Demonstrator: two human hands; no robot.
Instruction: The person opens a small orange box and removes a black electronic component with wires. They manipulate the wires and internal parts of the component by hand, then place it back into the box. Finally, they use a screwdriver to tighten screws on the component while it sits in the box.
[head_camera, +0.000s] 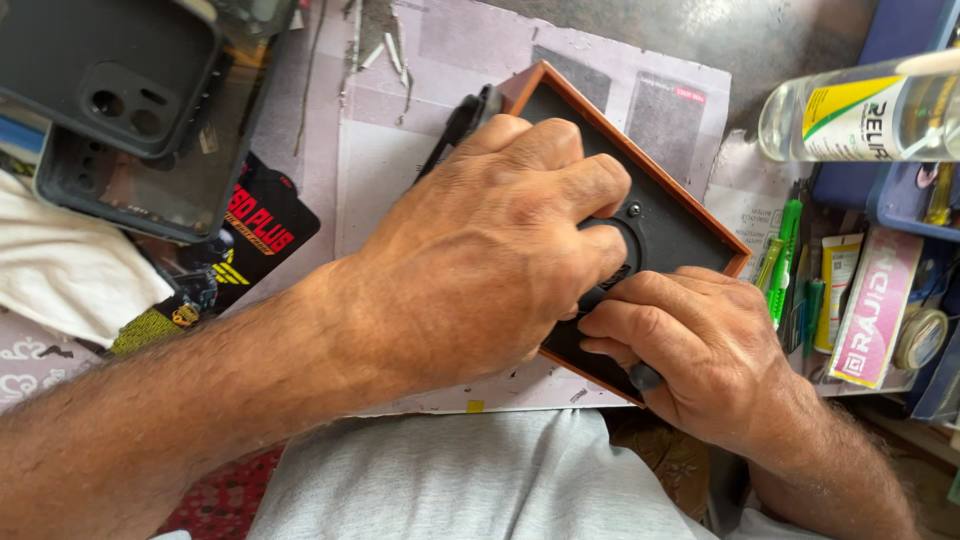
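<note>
On a newspaper-covered bench (420, 170), a black, orange-rimmed speaker box (668, 215) lies at centre. Left hand (480, 260) grips its round opening from nine o'clock; right hand (700, 345), at five o'clock, pinches a dark tool (643, 376).

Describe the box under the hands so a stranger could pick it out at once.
Start at the sheet of newspaper spread over the middle of the worktop. On it lies a flat rectangular box, set at an angle, with the left hand and right hand resting on it. Its orange-brown wooden rim around a black face with a round opening sets it apart from the dark phone cases at upper left.
</note>
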